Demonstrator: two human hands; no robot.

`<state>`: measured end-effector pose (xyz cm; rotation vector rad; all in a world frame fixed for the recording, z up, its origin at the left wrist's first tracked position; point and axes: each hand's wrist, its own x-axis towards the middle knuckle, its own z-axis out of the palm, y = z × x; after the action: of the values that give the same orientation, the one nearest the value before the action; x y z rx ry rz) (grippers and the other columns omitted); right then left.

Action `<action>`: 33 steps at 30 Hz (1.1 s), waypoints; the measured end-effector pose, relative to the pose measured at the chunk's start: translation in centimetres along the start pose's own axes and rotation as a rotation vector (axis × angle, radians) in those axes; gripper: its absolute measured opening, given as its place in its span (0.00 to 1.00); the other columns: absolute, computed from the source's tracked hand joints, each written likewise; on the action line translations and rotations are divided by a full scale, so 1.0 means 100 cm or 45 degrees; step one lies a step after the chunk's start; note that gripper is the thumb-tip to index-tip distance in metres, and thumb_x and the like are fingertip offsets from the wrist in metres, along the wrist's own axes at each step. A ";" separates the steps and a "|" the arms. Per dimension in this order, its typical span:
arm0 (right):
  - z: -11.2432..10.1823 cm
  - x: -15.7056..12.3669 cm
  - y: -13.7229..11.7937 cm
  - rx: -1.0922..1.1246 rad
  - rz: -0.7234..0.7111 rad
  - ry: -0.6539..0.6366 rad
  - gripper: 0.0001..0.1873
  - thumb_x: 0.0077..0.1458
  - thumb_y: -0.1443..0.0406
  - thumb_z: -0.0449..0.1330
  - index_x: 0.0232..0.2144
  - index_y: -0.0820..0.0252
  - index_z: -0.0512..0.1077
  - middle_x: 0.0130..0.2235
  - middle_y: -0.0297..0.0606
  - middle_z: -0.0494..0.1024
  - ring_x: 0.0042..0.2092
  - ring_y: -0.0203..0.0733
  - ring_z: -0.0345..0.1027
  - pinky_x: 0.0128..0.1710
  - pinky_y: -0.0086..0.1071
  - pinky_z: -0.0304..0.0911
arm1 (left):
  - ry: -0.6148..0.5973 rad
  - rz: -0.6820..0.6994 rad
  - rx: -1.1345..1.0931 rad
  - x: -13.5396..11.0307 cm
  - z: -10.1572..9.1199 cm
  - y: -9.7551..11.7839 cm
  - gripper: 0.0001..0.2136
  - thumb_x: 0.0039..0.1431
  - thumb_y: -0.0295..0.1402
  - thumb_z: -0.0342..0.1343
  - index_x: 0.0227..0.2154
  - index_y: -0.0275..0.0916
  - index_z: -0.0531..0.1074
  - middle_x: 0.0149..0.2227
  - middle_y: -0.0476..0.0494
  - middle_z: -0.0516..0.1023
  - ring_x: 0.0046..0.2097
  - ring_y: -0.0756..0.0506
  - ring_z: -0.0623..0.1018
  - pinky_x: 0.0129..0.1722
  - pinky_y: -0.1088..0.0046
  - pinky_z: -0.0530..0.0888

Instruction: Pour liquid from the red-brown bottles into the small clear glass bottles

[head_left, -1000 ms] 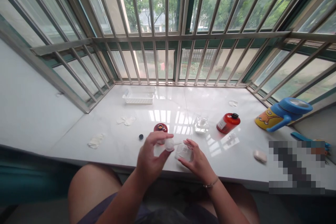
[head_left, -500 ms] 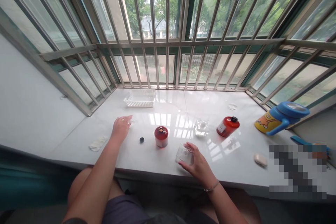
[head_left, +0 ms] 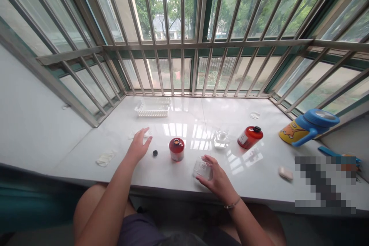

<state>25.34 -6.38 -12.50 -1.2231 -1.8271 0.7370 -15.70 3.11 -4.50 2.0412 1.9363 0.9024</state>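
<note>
My left hand is over the sill with its fingers apart, holding nothing. A crumpled white tissue lies behind it, partly hidden by the fingers. Close to its right is a small black cap. Beyond the cap stands an uncapped red bottle, upright. My right hand wraps thumb and fingers around the side of a clear square glass jar at the front of the sill. Behind that stands another clear square glass jar, apart from the hand.
At right stand a second red bottle with a black top and a blue-and-yellow mug. A pale soap-like block lies in front. A white basket sits near the barred window. Another tissue lies left.
My left hand has moved right and slightly toward me, away from the tissue, which shows more now. My right hand stays at the glass jar. The view shifted slightly.
</note>
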 end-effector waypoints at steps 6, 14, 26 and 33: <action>-0.001 0.001 -0.001 -0.023 -0.021 -0.006 0.43 0.61 0.54 0.72 0.70 0.47 0.55 0.66 0.48 0.72 0.65 0.58 0.73 0.66 0.56 0.71 | -0.257 0.053 -0.571 -0.024 0.020 0.089 0.37 0.61 0.51 0.69 0.69 0.48 0.66 0.72 0.37 0.68 0.74 0.31 0.67 0.73 0.47 0.65; -0.002 0.007 -0.007 -0.064 -0.010 0.064 0.41 0.61 0.55 0.71 0.69 0.49 0.57 0.66 0.48 0.71 0.64 0.57 0.74 0.64 0.53 0.73 | -0.288 -0.073 -0.775 -0.047 0.055 0.128 0.34 0.55 0.42 0.74 0.62 0.47 0.68 0.64 0.39 0.76 0.62 0.36 0.80 0.65 0.54 0.76; -0.013 -0.003 -0.020 -0.244 -0.418 0.362 0.48 0.60 0.53 0.73 0.73 0.50 0.55 0.71 0.56 0.63 0.72 0.68 0.59 0.68 0.70 0.63 | -0.313 -0.027 -0.798 -0.111 0.042 0.126 0.32 0.55 0.41 0.73 0.61 0.46 0.68 0.63 0.37 0.77 0.63 0.35 0.79 0.66 0.52 0.75; 0.017 -0.046 -0.060 -0.233 -0.507 0.323 0.39 0.66 0.68 0.65 0.73 0.50 0.56 0.66 0.50 0.72 0.68 0.58 0.69 0.64 0.61 0.73 | -0.332 -0.043 -0.860 -0.115 0.046 0.130 0.34 0.56 0.41 0.74 0.62 0.45 0.66 0.64 0.37 0.76 0.64 0.34 0.78 0.66 0.51 0.74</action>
<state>22.05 -12.85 -9.89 -0.9678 -1.8709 0.1873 -1.87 -8.36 -4.71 1.6176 1.2867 1.0378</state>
